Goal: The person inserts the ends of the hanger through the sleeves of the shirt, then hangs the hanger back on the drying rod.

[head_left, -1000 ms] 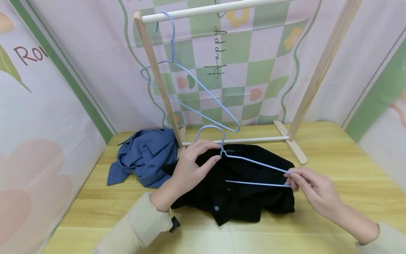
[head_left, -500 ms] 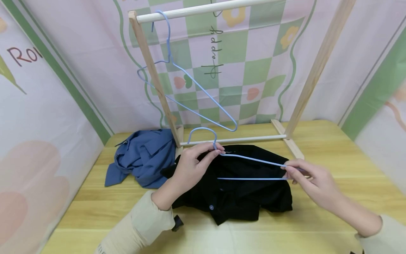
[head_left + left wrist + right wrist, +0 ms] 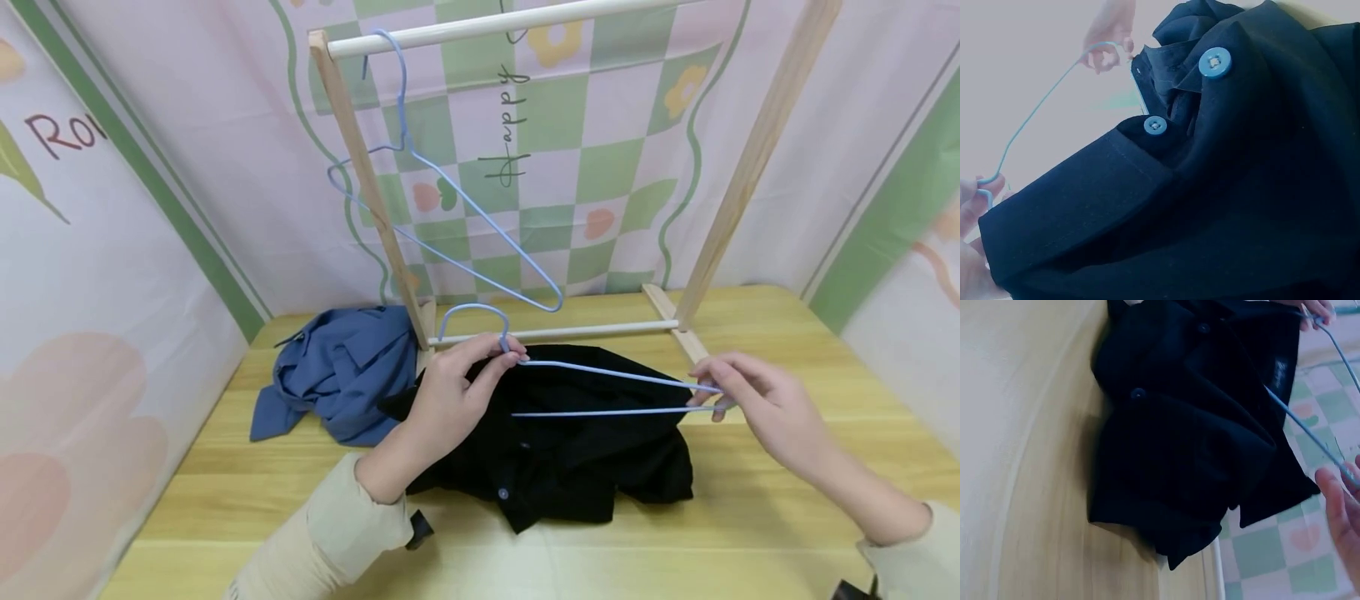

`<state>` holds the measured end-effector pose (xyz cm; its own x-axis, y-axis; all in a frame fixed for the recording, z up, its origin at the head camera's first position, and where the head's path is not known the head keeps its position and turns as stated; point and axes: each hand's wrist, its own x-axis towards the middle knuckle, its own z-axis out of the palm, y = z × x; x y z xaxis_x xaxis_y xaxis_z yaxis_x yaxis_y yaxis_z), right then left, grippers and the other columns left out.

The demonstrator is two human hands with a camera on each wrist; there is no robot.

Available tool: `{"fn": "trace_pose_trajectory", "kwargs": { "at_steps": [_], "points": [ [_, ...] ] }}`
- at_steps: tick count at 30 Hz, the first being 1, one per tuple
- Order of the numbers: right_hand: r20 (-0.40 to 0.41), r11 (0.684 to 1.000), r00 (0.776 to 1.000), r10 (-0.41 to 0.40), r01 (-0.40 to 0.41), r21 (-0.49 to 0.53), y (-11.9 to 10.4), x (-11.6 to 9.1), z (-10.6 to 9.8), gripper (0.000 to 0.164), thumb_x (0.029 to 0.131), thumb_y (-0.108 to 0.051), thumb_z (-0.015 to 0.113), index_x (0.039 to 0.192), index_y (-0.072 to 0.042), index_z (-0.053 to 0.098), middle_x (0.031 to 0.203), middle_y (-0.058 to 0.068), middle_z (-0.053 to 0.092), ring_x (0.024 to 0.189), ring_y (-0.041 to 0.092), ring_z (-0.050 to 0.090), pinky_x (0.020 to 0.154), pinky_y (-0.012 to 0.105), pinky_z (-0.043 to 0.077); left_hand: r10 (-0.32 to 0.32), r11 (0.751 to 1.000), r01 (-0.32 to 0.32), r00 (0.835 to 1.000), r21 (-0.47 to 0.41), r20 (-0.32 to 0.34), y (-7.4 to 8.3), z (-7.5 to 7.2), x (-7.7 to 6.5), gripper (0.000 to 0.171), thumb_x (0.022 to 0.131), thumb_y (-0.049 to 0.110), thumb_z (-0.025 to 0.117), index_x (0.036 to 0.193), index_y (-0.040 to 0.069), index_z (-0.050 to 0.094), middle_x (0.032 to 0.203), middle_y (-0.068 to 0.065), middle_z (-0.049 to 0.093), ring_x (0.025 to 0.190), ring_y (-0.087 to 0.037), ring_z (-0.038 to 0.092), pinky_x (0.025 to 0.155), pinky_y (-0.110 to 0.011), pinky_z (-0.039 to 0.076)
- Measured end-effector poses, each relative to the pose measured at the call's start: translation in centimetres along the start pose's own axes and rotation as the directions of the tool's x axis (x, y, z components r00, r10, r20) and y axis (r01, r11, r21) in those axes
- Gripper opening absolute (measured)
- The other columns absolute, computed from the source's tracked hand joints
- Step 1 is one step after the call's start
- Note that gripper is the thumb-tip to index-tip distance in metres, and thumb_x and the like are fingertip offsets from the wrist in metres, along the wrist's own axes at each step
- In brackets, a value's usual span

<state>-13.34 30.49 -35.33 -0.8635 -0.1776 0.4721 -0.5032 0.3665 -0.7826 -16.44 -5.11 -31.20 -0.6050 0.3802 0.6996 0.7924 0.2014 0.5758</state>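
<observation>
Thumb and fingers of my left hand (image 3: pixel 457 383) pinch a light-blue wire hanger (image 3: pixel 615 412) at its neck, just below the hook. My right hand (image 3: pixel 772 408) grips the hanger's right end, beyond the side of a black buttoned shirt (image 3: pixel 577 467). The shirt lies bunched on the table, its collar opening facing the rack. The hanger's left part is hidden inside the shirt; the right part comes out through the opening. In the left wrist view, the black fabric (image 3: pixel 1222 206) with blue buttons (image 3: pixel 1215 62) fills most of the frame.
A crumpled blue garment (image 3: pixel 345 367) lies at the left, against the rack's foot. The wooden rack (image 3: pixel 362 167) stands behind the shirt, with a second blue hanger (image 3: pixel 402 92) hooked on its white top rail (image 3: pixel 480 31). A patterned cloth hangs behind.
The hanger has shifted slightly left, further into the shirt. My left fingers have closed in on its neck, and my right hand has slid outward to the hanger's end.
</observation>
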Motion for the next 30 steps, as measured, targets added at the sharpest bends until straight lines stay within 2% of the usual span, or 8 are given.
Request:
{"fn": "trace_pose_trajectory", "kwargs": {
  "at_steps": [4,8,11,13,15,18,23,30],
  "points": [
    [0.035,0.976,0.985,0.171,-0.174,0.128,1.0,0.5,-1.0,0.029,0.109,-0.003,0.046,0.103,-0.013,0.073,0.084,0.001,0.072,0.077,0.01,0.069,0.062,0.023,0.055,-0.001,1.0,0.001,1.0,0.014,0.0,0.2,0.0,0.1,0.009,0.101,-0.001,0.062,0.105,0.001,0.07,0.101,-0.009,0.074,0.093,-0.017,0.07,0.081,-0.028,0.056],
    [0.045,0.963,0.967,0.252,-0.255,0.085,1.9,0.5,-1.3,0.026,0.105,-0.003,0.055,0.103,-0.021,0.073,0.084,-0.003,0.072,0.075,0.009,0.068,0.062,0.023,0.055,-0.005,1.0,0.004,1.0,0.023,0.003,0.3,-0.1,0.2,0.01,0.101,0.0,0.062,0.105,0.001,0.07,0.1,-0.008,0.074,0.091,-0.017,0.069,0.079,-0.028,0.056],
    [0.068,0.966,0.964,0.258,-0.258,-0.014,2.2,0.3,-1.1,0.025,0.101,0.001,0.061,0.104,-0.021,0.072,0.083,-0.005,0.071,0.071,0.01,0.067,0.058,0.024,0.053,-0.006,0.999,0.006,1.0,0.034,0.003,0.4,-0.1,0.1,0.01,0.101,0.0,0.062,0.106,0.001,0.07,0.1,-0.008,0.074,0.091,-0.017,0.068,0.079,-0.028,0.055],
    [0.086,0.963,0.962,0.257,-0.248,-0.107,2.1,0.4,-0.7,0.016,0.098,-0.001,0.065,0.106,-0.014,0.071,0.084,-0.005,0.07,0.071,0.009,0.065,0.056,0.026,0.052,0.002,0.999,-0.002,1.0,0.042,0.004,0.4,-0.2,0.1,0.01,0.101,0.0,0.061,0.106,0.001,0.07,0.1,-0.009,0.074,0.091,-0.018,0.069,0.079,-0.028,0.056],
    [0.099,0.947,0.956,0.277,-0.255,-0.196,1.8,0.4,-0.4,0.012,0.097,-0.007,0.069,0.109,-0.008,0.071,0.086,-0.004,0.071,0.071,0.008,0.065,0.057,0.027,0.052,0.011,0.999,-0.011,1.0,0.051,0.002,0.4,-0.2,0.0,0.01,0.101,-0.001,0.061,0.107,0.001,0.07,0.1,-0.009,0.074,0.091,-0.018,0.069,0.078,-0.028,0.056],
    [0.105,0.915,0.953,0.283,-0.236,-0.327,1.6,0.5,0.0,0.017,0.096,-0.018,0.073,0.106,-0.004,0.071,0.089,-0.002,0.071,0.072,0.004,0.064,0.059,0.026,0.052,0.022,0.997,-0.021,1.0,0.073,-0.009,0.4,-0.3,-0.1,0.011,0.101,-0.001,0.062,0.108,0.001,0.07,0.099,-0.009,0.074,0.088,-0.018,0.068,0.074,-0.027,0.055],
    [0.085,0.915,0.978,0.189,-0.143,-0.378,1.8,0.3,-0.3,0.002,0.093,-0.01,0.075,0.094,-0.009,0.073,0.08,-0.009,0.069,0.072,0.001,0.06,0.058,0.025,0.048,0.054,0.989,-0.049,0.998,0.138,-0.034,0.2,-0.5,-0.2,0.009,0.099,0.0,0.065,0.106,0.001,0.071,0.093,-0.007,0.073,0.075,-0.014,0.063,0.056,-0.022,0.045],
    [0.033,0.901,0.978,0.208,-0.178,-0.396,1.1,0.4,-1.4,0.007,0.095,-0.01,0.071,0.088,-0.013,0.071,0.075,-0.012,0.065,0.066,0.005,0.059,0.056,0.025,0.044,0.135,0.975,-0.118,0.987,0.188,-0.082,-0.2,-0.8,-0.2,0.007,0.094,-0.003,0.07,0.1,0.0,0.073,0.087,-0.008,0.074,0.073,-0.015,0.067,0.053,-0.021,0.046]
  ]
}}
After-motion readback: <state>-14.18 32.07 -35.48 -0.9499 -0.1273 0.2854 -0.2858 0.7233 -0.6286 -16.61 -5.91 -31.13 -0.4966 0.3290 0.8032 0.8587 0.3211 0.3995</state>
